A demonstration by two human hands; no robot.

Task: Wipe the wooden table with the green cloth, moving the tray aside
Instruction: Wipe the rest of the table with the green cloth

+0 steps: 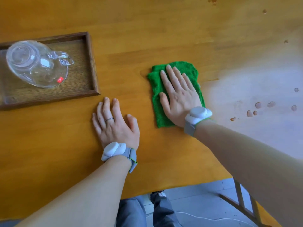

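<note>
A folded green cloth [188,69] lies flat on the wooden table [147,38] near the middle. My right hand [177,94] presses down on it with straight, spread fingers. My left hand [114,122] rests flat on the bare wood to the left of the cloth, fingers straight, holding nothing. A dark wooden tray [91,63] sits at the far left, just beyond my left fingertips and not touched. A clear glass jug [36,63] lies in the tray.
Several water drops [260,108] and a bright glare patch mark the table's right side. More spots [213,0] sit at the far right back. The table's near edge runs below my arms, with a chair frame [241,199] and grey floor under it.
</note>
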